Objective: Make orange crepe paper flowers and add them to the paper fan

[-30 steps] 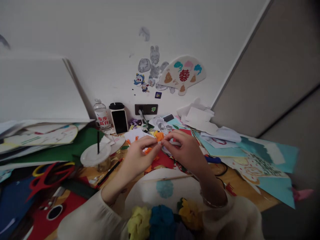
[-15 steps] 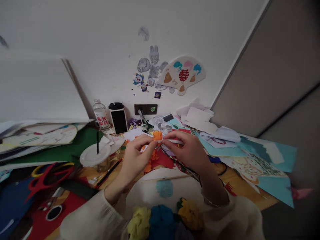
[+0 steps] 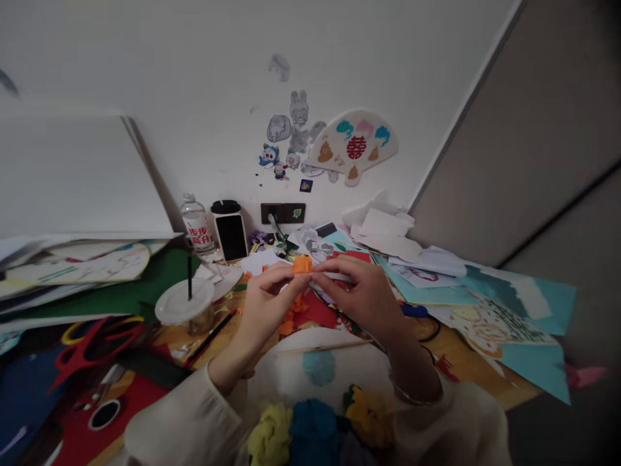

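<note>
A small crinkly orange paper piece (image 3: pixel 303 264) sits up between the two hands, above a messy wooden surface (image 3: pixel 478 375). It looks light and soft, so it may bend or tear; fingertips can hold it by its edges. The left hand (image 3: pixel 266 304) pinches it closed. The right hand (image 3: pixel 361 299) pinches a thin white paper strip (image 3: pixel 337 276) right beside it. Little orange paper bits (image 3: pixel 294 316) lie on flat red paper (image 3: pixel 317 310) below.

Head-worn view, facing forward and down, above hands (image 3: pixel 266 304) (image 3: pixel 363 301)
</note>
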`<state>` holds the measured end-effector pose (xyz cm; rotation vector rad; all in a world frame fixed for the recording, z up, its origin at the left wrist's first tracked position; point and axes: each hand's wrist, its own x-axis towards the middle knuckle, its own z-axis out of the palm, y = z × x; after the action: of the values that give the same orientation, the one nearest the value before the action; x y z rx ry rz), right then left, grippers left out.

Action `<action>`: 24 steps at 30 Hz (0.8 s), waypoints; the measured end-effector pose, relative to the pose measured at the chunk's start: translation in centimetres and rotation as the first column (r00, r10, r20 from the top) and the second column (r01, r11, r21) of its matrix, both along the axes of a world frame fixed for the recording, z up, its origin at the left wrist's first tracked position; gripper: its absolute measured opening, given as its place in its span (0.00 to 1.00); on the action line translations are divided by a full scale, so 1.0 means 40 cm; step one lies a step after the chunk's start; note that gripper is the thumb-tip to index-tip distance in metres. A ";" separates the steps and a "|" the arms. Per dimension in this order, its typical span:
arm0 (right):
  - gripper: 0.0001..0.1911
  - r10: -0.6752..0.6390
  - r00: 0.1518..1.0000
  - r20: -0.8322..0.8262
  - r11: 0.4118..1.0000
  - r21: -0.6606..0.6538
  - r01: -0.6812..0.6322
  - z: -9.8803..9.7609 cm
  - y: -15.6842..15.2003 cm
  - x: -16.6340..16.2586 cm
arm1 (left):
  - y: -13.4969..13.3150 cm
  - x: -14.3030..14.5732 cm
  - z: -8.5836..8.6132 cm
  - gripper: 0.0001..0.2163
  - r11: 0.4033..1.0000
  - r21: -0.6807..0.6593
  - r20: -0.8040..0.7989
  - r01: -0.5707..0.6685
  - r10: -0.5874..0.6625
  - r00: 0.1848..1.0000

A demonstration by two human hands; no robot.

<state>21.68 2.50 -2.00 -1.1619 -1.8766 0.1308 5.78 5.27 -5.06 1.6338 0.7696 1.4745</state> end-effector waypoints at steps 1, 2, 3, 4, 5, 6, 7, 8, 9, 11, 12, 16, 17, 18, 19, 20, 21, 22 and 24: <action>0.05 0.012 1.000 -0.016 1.000 0.000 -0.012 0.001 -0.001 0.000 | -0.002 0.001 0.001 0.08 1.000 0.007 0.008 -0.002 0.002 1.000; 0.05 0.020 0.999 -0.028 1.000 0.002 -0.020 0.001 -0.001 0.000 | -0.003 0.001 0.002 0.08 1.000 0.004 0.015 0.000 0.000 1.000; 0.04 0.025 0.999 -0.034 1.000 0.010 -0.025 0.001 -0.002 0.000 | -0.004 0.002 0.003 0.08 1.000 -0.010 0.021 0.006 -0.006 1.000; 0.04 0.025 0.999 -0.032 0.999 0.022 -0.025 0.001 -0.003 -0.001 | -0.004 0.003 0.003 0.08 0.999 -0.035 0.026 0.016 -0.016 1.000; 0.03 0.024 0.999 -0.021 0.999 0.035 -0.024 0.000 -0.004 -0.001 | -0.004 0.003 0.003 0.08 0.997 -0.066 0.034 0.025 -0.023 0.999; 0.03 0.020 1.000 -0.002 0.999 0.049 -0.020 0.000 -0.005 -0.002 | -0.004 0.004 0.003 0.08 0.995 -0.099 0.042 0.033 -0.029 0.999; 0.03 0.013 1.000 0.021 0.998 0.065 -0.015 -0.001 -0.006 -0.003 | -0.003 0.004 0.002 0.08 0.991 -0.129 0.049 0.040 -0.034 0.998; 0.03 0.008 0.999 0.045 0.997 0.080 -0.011 -0.002 -0.007 -0.004 | -0.003 0.005 0.001 0.08 0.987 -0.155 0.058 0.044 -0.036 0.998; 0.03 0.007 0.998 0.068 0.996 0.089 -0.013 -0.004 -0.007 -0.005 | -0.002 0.005 0.000 0.07 0.983 -0.178 0.067 0.049 -0.037 0.997; 0.03 0.008 0.996 0.093 0.995 0.103 -0.018 -0.008 -0.005 -0.008 | -0.001 0.007 -0.004 0.07 0.973 -0.224 0.099 0.051 -0.029 0.995; 0.03 0.004 0.995 0.096 0.993 0.119 -0.015 -0.011 -0.004 -0.011 | 0.000 0.009 -0.006 0.07 0.967 -0.248 0.127 0.054 -0.023 0.992; 0.04 -0.049 0.994 0.101 0.969 0.244 0.023 -0.030 0.006 -0.029 | 0.000 0.020 -0.015 0.06 0.927 -0.342 0.349 0.155 -0.028 0.937; 0.05 -0.062 0.992 0.110 0.959 0.282 0.029 -0.036 0.010 -0.034 | -0.001 0.024 -0.015 0.05 0.913 -0.360 0.412 0.195 -0.032 0.911; 0.05 -0.075 0.990 0.119 0.947 0.318 0.034 -0.042 0.014 -0.040 | -0.002 0.028 -0.014 0.05 0.897 -0.376 0.471 0.232 -0.031 0.882; 0.05 -0.088 0.988 0.130 0.934 0.355 0.036 -0.049 0.018 -0.044 | -0.004 0.032 -0.012 0.05 0.882 -0.390 0.523 0.264 -0.023 0.852; 0.05 -0.103 0.985 0.139 0.918 0.394 0.041 -0.055 0.022 -0.048 | -0.006 0.035 -0.010 0.05 0.867 -0.402 0.570 0.293 -0.013 0.821; 0.05 -0.117 0.982 0.145 0.902 0.429 0.044 -0.060 0.026 -0.051 | -0.008 0.037 -0.006 0.04 0.849 -0.415 0.614 0.326 -0.003 0.789; 0.04 -0.128 0.981 0.146 0.884 0.465 0.046 -0.064 0.029 -0.053 | -0.009 0.038 -0.001 0.04 0.825 -0.431 0.653 0.365 0.007 0.757; 0.03 -0.132 0.983 0.129 0.844 0.534 0.043 -0.067 0.031 -0.053 | -0.009 0.034 0.008 0.03 0.761 -0.477 0.713 0.440 0.042 0.700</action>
<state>19.54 3.74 -4.66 -0.8824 -1.8258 -0.5233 7.14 4.90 -4.74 0.5444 0.5095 1.3106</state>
